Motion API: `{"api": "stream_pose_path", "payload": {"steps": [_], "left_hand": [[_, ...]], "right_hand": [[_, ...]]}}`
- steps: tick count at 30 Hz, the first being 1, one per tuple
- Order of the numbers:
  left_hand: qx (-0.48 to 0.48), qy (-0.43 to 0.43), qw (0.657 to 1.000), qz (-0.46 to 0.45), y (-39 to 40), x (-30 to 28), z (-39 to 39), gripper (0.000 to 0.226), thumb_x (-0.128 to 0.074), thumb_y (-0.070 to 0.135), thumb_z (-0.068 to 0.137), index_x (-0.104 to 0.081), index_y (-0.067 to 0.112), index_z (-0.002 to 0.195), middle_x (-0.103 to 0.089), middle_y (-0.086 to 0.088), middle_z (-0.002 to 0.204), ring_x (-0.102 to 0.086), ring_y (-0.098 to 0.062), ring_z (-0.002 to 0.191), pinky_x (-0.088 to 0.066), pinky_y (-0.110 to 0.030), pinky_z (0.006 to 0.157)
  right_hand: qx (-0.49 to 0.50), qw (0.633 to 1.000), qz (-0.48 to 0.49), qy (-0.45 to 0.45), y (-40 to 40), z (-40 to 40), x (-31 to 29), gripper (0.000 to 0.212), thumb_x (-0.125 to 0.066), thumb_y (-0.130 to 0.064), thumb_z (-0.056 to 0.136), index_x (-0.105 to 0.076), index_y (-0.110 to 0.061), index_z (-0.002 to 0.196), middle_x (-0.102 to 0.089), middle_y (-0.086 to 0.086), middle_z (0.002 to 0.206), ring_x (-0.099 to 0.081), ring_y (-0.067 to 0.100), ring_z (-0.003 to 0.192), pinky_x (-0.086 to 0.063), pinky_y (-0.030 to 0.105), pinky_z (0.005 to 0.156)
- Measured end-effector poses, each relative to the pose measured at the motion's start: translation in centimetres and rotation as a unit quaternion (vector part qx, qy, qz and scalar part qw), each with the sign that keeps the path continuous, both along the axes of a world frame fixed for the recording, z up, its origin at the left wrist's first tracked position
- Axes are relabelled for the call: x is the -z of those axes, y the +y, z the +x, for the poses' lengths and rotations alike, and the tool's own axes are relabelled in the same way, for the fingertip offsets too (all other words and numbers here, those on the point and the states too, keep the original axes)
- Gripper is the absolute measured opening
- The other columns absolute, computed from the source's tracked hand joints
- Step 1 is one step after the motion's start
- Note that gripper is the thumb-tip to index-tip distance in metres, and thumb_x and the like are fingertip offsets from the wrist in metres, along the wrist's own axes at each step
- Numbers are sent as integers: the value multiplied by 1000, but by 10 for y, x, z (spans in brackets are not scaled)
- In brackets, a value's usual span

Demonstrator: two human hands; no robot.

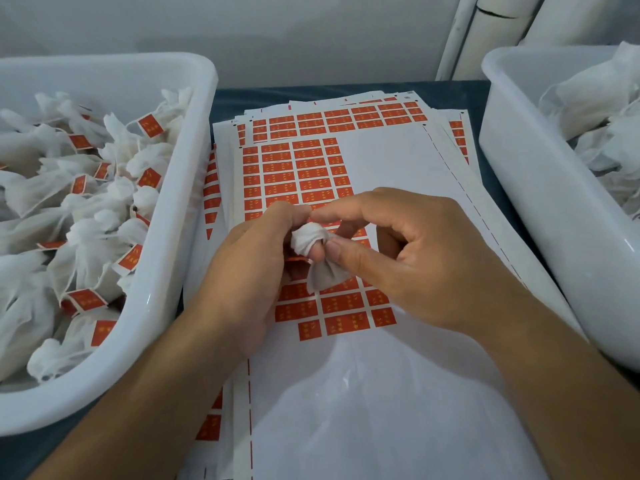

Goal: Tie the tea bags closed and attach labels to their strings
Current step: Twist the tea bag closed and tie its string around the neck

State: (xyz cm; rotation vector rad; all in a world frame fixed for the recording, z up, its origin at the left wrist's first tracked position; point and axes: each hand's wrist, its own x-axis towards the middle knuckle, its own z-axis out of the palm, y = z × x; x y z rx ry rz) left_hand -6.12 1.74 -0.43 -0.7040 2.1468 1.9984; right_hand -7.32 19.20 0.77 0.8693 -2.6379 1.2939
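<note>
A small white tea bag (313, 252) is held between both hands above the label sheet (381, 161). My left hand (252, 265) grips its bunched top with curled fingers. My right hand (408, 251) pinches the bag from the right with thumb and fingers, and the loose end hangs down below the thumb. A sliver of a red label (298, 259) shows under my left fingers. The bag's string is hidden. Rows of red labels (294, 174) cover part of the top sheet.
A white tub (180, 237) on the left is full of tied tea bags with red labels. A second white tub (519, 168) on the right holds white bags without labels. More label sheets are stacked underneath on a dark table. A wall rises behind.
</note>
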Motion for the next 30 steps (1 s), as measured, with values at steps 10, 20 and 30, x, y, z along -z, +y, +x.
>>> {"api": "stream_pose_path", "payload": {"steps": [10,20,30], "left_hand": [[-16,12,1000,1,1,-4,3,49,-52,58,73,-75,28,104,-79,1,96,-76,-25,96,-58,-51,92],[76,130,978,-141,4,-8,12,60,-29,82,84,-78,49,86,-76,24,89,-70,9,89,-52,-30,78],[195,260,943,-68,1,-5,14,34,-57,42,92,-79,18,100,-77,1,94,-72,-25,97,-61,-33,89]], "right_hand": [[-20,999,-27,-20,-2,0,1,31,-67,-42,94,-68,-37,125,-53,-40,93,-55,-21,87,-41,-1,69],[47,998,-45,2,-5,-1,4,12,-70,-43,93,-73,-34,101,-59,-31,89,-57,-15,80,-42,2,67],[59,988,-141,-35,-4,-3,-1,9,-62,-32,93,-71,-28,96,-67,-19,87,-66,2,82,-52,13,66]]}}
